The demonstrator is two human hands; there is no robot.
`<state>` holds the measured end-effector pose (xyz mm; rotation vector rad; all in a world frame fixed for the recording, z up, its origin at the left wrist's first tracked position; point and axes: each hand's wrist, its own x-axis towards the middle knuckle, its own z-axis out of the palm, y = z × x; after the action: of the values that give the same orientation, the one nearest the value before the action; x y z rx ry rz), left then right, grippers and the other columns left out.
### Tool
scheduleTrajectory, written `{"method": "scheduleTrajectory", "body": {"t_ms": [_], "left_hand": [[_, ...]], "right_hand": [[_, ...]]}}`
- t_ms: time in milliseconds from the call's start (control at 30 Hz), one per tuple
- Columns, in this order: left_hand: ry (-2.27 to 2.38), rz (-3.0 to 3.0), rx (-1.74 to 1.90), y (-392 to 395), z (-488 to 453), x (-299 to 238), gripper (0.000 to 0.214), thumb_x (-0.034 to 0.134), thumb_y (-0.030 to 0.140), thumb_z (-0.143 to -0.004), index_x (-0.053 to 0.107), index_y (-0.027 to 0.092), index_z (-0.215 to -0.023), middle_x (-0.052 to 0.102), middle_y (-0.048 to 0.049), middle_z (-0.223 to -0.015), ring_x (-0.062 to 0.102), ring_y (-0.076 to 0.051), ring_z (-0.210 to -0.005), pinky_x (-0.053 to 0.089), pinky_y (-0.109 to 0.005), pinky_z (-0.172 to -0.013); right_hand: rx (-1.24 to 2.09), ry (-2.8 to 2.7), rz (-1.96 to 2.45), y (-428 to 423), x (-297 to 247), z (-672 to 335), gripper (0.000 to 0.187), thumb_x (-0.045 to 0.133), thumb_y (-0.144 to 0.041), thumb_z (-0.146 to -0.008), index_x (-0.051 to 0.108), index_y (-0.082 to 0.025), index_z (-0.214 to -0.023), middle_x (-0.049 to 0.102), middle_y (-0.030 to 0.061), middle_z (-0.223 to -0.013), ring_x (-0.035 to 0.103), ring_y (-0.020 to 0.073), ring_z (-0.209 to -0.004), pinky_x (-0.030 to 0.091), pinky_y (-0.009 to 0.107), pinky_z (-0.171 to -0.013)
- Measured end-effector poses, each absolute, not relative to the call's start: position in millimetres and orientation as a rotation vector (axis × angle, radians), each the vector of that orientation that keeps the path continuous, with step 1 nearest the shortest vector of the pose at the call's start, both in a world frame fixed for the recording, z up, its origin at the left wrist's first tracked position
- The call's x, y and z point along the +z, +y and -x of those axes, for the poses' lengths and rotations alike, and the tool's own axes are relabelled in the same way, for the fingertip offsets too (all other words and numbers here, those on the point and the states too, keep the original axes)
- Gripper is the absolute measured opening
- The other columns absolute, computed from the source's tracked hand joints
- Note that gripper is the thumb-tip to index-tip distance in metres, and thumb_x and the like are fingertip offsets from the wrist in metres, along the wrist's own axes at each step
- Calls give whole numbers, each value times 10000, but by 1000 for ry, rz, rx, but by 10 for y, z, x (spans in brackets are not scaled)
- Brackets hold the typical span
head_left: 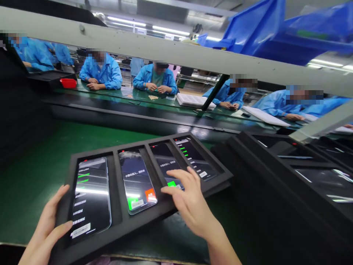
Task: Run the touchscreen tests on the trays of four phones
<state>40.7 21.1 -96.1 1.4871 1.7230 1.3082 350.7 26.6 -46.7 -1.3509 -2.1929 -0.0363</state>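
A black foam tray [116, 221] lies tilted in front of me with several smartphones in its slots. My left hand [51, 224] grips its left edge, thumb on top beside the leftmost smartphone [92, 195], which shows a list with green marks. The neighbouring smartphone [136, 184] displays white text with green and red buttons. Over the lower end of the smartphone second from right [164, 160] is my right hand [190, 198], its fingers apart, partly hiding a green button; whether a fingertip touches the screen I cannot tell. The rightmost smartphone [195, 158] shows another list.
More black trays [264, 184] holding phones are stacked at right. Behind the green table [49, 147] runs a dark rail, with co-workers in blue jackets [103, 71] seated beyond. A pale beam [165, 46] crosses above, with blue bins [256, 27] over it. A red box [68, 83] stands far left.
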Motion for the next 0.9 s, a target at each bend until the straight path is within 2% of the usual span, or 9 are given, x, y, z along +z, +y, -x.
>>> {"method": "scheduleTrajectory", "body": {"t_ms": [100, 233, 333, 400, 500, 600, 900], "left_hand": [[1641, -1168, 1301, 179, -461, -837, 528, 498, 368, -751, 422, 388, -1272, 354, 85, -1458, 242, -253, -1377, 150, -491, -1146], [1569, -1032, 1251, 172, -444, -791, 589, 575, 359, -712, 433, 361, -1284, 370, 45, -1455, 282, -272, -1360, 208, -478, -1130], [1573, -1052, 1274, 215, -396, -842, 521, 511, 393, -783, 438, 335, -1295, 348, 15, -1468, 326, -273, -1339, 257, -476, -1110], [1618, -1145, 1354, 259, -346, -888, 469, 425, 484, -837, 478, 297, -1264, 306, -25, -1485, 393, -285, -1293, 293, -493, -1087], [1652, -1466, 1400, 300, -255, -941, 553, 249, 605, -868, 570, 270, -1170, 313, -58, -1468, 441, -294, -1243, 334, -504, -1051], [1607, -1730, 1341, 291, -187, -967, 654, 137, 644, -859, 634, 285, -1088, 338, -53, -1442, 466, -292, -1213, 384, -491, -1009], [1515, -2066, 1470, 190, -124, -1065, 671, 111, 592, -883, 699, 287, -991, 458, -76, -1317, 499, -262, -1134, 417, -450, -957]], "right_hand": [[37, -2474, 1219, 295, -422, -3247, 308, 328, -314, -934, 602, -311, -1076, 512, 60, -1250, 426, 208, -1197, 249, 518, -1053], [32, -2613, 1158, 348, -409, -3067, 292, 351, -341, -932, 612, -300, -1057, 484, 80, -1302, 399, 233, -1235, 281, 511, -1035], [-52, -2547, 1095, 430, -452, -3135, 310, 346, -322, -931, 565, -289, -1149, 483, 79, -1301, 409, 222, -1222, 258, 503, -1043], [-102, -2496, 1095, 524, -500, -3221, 313, 345, -309, -930, 543, -283, -1172, 503, 71, -1273, 426, 211, -1204, 237, 492, -1051], [-146, -2417, 1128, 689, -583, -3331, 306, 332, -311, -931, 546, -280, -1148, 542, 60, -1207, 460, 205, -1165, 215, 491, -1059], [-177, -2339, 1168, 808, -651, -3382, 320, 307, -322, -930, 559, -272, -1121, 566, 63, -1149, 491, 206, -1124, 226, 490, -1056], [-242, -2336, 1192, 781, -676, -3356, 315, 324, -307, -913, 605, -278, -1055, 596, 54, -1071, 549, 208, -1028, 191, 498, -1058]]}}
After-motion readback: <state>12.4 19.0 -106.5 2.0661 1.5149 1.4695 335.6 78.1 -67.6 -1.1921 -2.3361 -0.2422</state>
